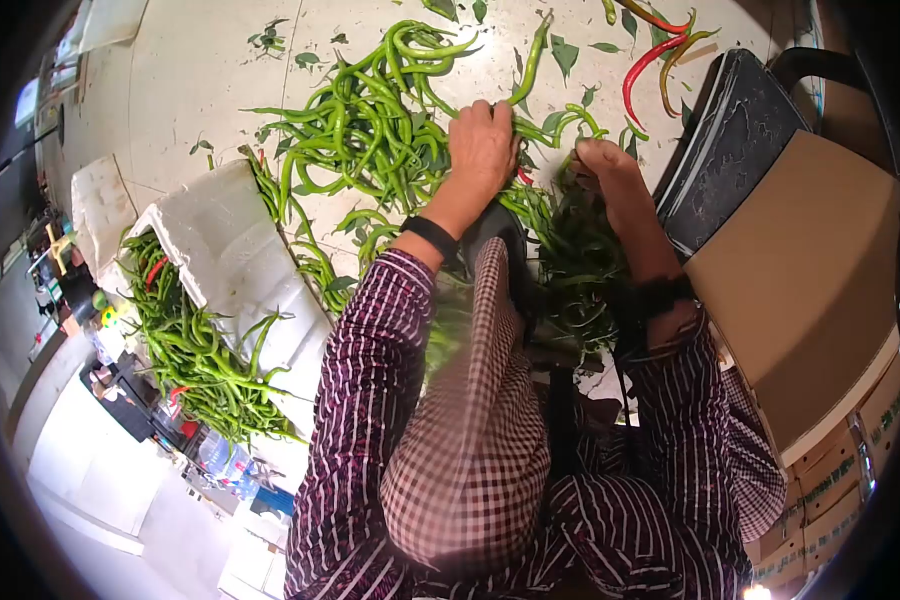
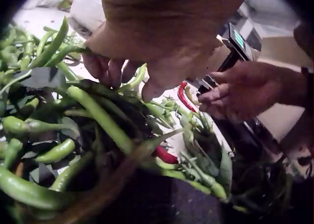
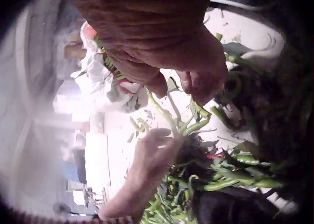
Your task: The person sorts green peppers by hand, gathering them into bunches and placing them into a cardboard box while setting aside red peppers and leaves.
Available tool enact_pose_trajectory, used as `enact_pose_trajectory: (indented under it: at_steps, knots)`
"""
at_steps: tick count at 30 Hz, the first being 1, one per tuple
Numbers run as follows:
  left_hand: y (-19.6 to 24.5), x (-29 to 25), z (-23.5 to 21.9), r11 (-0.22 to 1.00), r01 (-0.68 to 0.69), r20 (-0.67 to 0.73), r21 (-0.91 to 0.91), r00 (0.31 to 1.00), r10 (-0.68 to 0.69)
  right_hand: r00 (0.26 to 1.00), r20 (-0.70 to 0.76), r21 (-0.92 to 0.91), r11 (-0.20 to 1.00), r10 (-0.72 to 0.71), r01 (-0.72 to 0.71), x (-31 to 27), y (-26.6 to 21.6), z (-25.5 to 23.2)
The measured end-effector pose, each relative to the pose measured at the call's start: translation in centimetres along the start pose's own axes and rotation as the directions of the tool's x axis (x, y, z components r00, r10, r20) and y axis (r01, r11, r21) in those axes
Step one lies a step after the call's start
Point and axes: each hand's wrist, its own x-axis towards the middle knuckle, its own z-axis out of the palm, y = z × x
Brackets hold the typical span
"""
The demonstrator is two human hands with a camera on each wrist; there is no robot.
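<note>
My left hand (image 1: pixel 482 148) is at the right edge of a heap of long green chili peppers (image 1: pixel 360 130), its fingers curled round some of them. Pepper ends (image 3: pixel 162 108) stick out past those fingers in the right wrist view. Just to the right, my right hand (image 1: pixel 602 165) hangs with loosely bent fingers, thumb and fingertips apart in the right wrist view. A curved green pepper (image 1: pixel 578 118) lies right at its fingertips. Under both hands are more peppers and dark leaves (image 1: pixel 580 250), partly shadowed. One red pepper (image 2: pixel 166 155) shows among them in the left wrist view.
At the left, a white foam box (image 1: pixel 240 230) lies beside a mass of green peppers (image 1: pixel 200 350). Red peppers (image 1: pixel 645 75) and loose leaves (image 1: pixel 564 55) are at the back. A scratched black panel (image 1: pixel 735 140) and a brown cardboard box (image 1: pixel 810 280) stand at the right.
</note>
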Motion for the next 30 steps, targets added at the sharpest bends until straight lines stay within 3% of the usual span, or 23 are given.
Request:
enact_pose_trajectory:
  at_steps: [2,4,5,7,9,10,11,13,14,16,18,21,23,24,25,27,28,29,30]
  knots:
    - [-1.0,-1.8,1.4,0.999,0.029,0.065,-0.041,0.998,-0.026,0.999,0.038,0.004,1.000,-0.018,0.018,1.2,0.3,0.5]
    - [0.5,-2.3,-0.4,0.992,-0.064,0.098,-0.107,0.992,0.074,0.996,0.082,0.010,0.999,-0.047,0.046,2.4,-0.1,1.8]
    - [1.3,-2.8,-0.8,0.980,-0.120,0.079,-0.157,0.988,0.133,0.997,0.019,-0.021,0.997,-0.079,0.079,2.8,-0.3,2.6]
    - [2.8,-3.0,-2.7,0.977,-0.108,0.071,-0.181,0.990,0.123,0.993,-0.043,-0.061,0.992,-0.114,0.111,3.8,-1.5,3.8]
    - [2.8,-2.7,-4.7,0.986,-0.089,0.032,-0.141,0.995,0.095,0.969,-0.200,-0.356,0.932,-0.144,0.065,5.5,-2.6,4.9]
    - [1.6,-2.7,-4.8,0.990,-0.044,0.029,-0.135,0.998,0.048,0.898,-0.226,-0.569,0.799,-0.377,0.192,7.2,-2.4,5.2]
    - [0.0,-2.6,-4.6,0.990,-0.044,0.032,-0.133,0.998,0.049,0.899,-0.227,-0.566,0.802,-0.374,0.191,8.8,-2.2,5.3]
    - [-3.1,-2.3,-3.8,0.988,0.152,0.074,0.027,0.985,-0.153,0.843,-0.204,-0.829,0.546,-0.498,0.122,10.1,-3.1,6.4]
    - [-4.3,-2.1,-3.2,0.987,0.156,0.077,0.027,0.984,-0.158,0.854,-0.227,-0.828,0.554,-0.468,0.084,10.4,-3.4,6.9]
    - [-6.1,-1.2,-2.7,0.981,0.022,0.075,0.194,0.996,-0.037,0.857,-0.242,-0.826,0.561,-0.454,0.064,10.8,-3.4,7.4]
    - [-7.0,-0.6,-2.0,0.982,-0.047,0.112,0.180,0.993,0.027,0.857,-0.267,-0.823,0.568,-0.441,0.035,11.4,-3.1,7.0]
    - [-7.6,0.1,-2.1,0.982,-0.123,0.152,0.141,0.983,0.101,0.822,-0.263,-0.748,0.645,-0.505,0.157,12.8,-3.2,4.5]
    - [-6.6,0.6,-4.6,1.000,-0.005,0.256,0.023,0.967,-0.001,0.850,-0.092,-0.633,0.689,-0.519,0.352,13.3,-4.1,2.0]
    - [-7.3,0.1,-3.7,0.983,0.038,0.239,-0.182,0.971,0.006,0.863,-0.233,-0.218,0.889,-0.449,0.404,11.3,-5.8,1.9]
    - [-6.8,-0.2,-3.7,0.982,0.040,0.241,-0.184,0.971,0.006,0.886,-0.330,0.244,0.877,-0.327,0.415,8.2,-8.0,1.7]
    - [-4.8,-0.5,-3.7,1.000,-0.009,0.407,-0.024,0.913,0.018,0.864,-0.340,0.205,0.867,-0.372,0.454,3.8,-9.4,0.7]
    - [-3.6,-0.9,-3.5,0.998,0.042,0.481,0.050,0.875,-0.060,0.880,-0.327,0.228,0.875,-0.345,0.427,2.7,-8.7,-0.3]
    - [-2.9,-1.5,-3.0,0.998,0.043,0.479,0.049,0.876,-0.061,0.880,-0.326,0.227,0.875,-0.346,0.428,2.1,-6.9,-1.4]
    - [-2.6,-2.1,-2.4,0.997,0.054,0.357,0.047,0.932,-0.067,0.965,-0.132,0.255,0.933,-0.225,0.253,2.1,-4.3,-2.6]
